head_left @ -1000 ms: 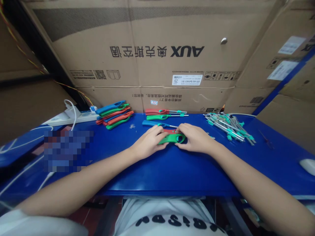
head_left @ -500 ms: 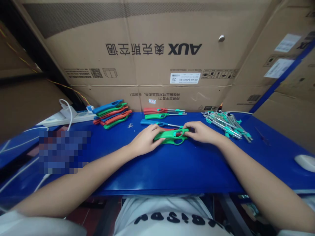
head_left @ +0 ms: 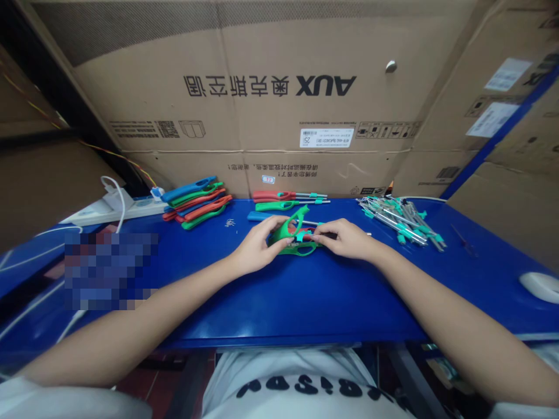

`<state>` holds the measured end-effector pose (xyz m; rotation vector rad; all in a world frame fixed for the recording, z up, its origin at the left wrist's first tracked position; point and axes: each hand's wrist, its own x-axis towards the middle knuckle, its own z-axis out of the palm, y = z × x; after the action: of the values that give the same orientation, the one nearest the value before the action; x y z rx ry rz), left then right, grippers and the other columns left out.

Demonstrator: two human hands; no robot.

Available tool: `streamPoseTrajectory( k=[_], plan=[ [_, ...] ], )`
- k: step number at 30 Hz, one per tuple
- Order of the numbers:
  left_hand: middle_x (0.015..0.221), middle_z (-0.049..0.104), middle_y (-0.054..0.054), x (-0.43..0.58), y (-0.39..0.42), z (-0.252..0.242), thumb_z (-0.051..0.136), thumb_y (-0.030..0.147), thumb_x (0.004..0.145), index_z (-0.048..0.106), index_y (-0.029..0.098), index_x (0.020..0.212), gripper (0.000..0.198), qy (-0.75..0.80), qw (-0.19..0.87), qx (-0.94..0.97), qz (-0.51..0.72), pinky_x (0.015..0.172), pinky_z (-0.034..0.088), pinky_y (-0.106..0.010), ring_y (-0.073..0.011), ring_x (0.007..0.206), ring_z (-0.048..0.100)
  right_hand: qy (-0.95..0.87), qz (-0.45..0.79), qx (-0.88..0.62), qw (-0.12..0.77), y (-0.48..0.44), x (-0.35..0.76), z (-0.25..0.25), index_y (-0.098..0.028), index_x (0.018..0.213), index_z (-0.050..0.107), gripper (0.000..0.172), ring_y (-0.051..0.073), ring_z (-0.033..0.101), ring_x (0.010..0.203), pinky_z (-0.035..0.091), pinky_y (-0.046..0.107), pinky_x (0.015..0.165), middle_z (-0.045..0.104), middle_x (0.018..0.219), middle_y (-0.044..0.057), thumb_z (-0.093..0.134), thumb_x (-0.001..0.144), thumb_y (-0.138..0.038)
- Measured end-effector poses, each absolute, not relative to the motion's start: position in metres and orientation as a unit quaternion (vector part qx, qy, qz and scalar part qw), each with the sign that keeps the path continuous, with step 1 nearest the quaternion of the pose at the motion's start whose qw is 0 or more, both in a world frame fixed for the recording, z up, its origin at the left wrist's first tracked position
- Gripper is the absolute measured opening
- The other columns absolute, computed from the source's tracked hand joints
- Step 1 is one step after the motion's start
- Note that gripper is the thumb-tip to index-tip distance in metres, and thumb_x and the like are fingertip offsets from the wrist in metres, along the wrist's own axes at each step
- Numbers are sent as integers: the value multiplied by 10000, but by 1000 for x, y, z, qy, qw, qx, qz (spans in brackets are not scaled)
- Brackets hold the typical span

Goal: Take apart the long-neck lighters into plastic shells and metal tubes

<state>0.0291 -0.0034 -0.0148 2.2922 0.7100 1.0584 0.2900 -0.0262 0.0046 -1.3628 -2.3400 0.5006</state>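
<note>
My left hand (head_left: 257, 247) grips a green plastic handle shell (head_left: 290, 227) and tilts its far end up off the blue table (head_left: 279, 297). A second green shell (head_left: 301, 250) lies flat under it, with a bit of red plastic showing between the two. My right hand (head_left: 345, 238) pinches the right end of these green parts, fingers closed; a thin metal rod appears to stick out there toward the right.
A stack of blue, green and red handle shells (head_left: 196, 201) lies at the back left. Finished red, green and blue long lighters (head_left: 283, 201) lie behind my hands. A heap of metal rods with teal tips (head_left: 402, 224) sits at the right. Cardboard boxes (head_left: 279, 99) wall the back.
The green handle parts lay flat and together under both hands; now my left hand has lifted the upper green shell so it tilts upward, apart from the lower one.
</note>
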Motion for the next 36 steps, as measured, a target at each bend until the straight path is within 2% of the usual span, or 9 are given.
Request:
streamPoseTrajectory(
  k=[4,6,9,12,15,21,25,29,36],
  plan=[
    [1081,651,-72,24,1,-7,585,291,922,527,180,1138,249,281,314,787,451,946,513,-351,-204,1017,645,-852,121,-489,145,-28,291,8,-205,790,668,301,148,545,649,288,268,593,680,741,17,512,973,-387],
    [1011,632,-50,20,1,-4,613,250,858,545,181,1062,226,302,267,816,414,895,516,-351,-202,940,634,-850,104,-493,150,-29,290,8,-206,813,660,283,150,551,654,289,269,597,687,765,22,511,976,-384],
    [1020,605,-58,16,3,-4,683,244,790,625,179,1048,272,299,169,892,293,860,514,-350,-214,911,618,-844,105,-493,184,-30,289,9,-216,904,667,231,143,553,647,308,261,606,683,774,11,525,969,-386],
    [1033,580,-62,16,5,-11,649,265,867,682,201,1085,230,282,133,924,220,825,514,-321,-194,876,613,-846,112,-479,203,-32,289,10,-217,947,665,218,138,552,646,321,253,610,666,765,2,531,962,-388],
    [1048,586,-62,17,6,-15,578,218,924,682,214,1093,198,277,122,932,198,811,510,-297,-189,899,627,-852,121,-466,208,-32,289,11,-216,941,663,232,134,544,645,327,252,615,659,765,-1,516,972,-392],
    [1211,616,-94,13,5,-5,495,95,876,550,205,1192,339,313,71,937,141,797,524,-329,-242,1019,656,-864,87,-462,179,-30,295,13,-211,818,618,319,156,562,713,307,272,639,669,795,16,447,1015,-393],
    [1149,671,-88,4,10,8,469,140,910,547,205,1144,255,285,85,946,127,821,518,-336,-243,1017,664,-874,120,-445,153,-27,303,18,-213,760,568,373,146,525,669,295,273,628,622,730,-6,436,1021,-445],
    [1098,690,-82,-2,14,24,491,191,921,591,211,1115,219,284,82,944,145,816,510,-334,-238,973,661,-876,142,-428,171,-25,305,22,-208,725,524,383,136,470,633,299,271,621,539,677,-16,425,1014,-438],
    [954,685,-65,-15,26,37,519,219,900,632,197,978,140,280,116,945,124,749,476,-294,-215,846,644,-867,219,-420,152,-27,304,27,-203,712,526,446,124,398,612,297,263,595,455,642,-35,454,996,-539]
  ],
)
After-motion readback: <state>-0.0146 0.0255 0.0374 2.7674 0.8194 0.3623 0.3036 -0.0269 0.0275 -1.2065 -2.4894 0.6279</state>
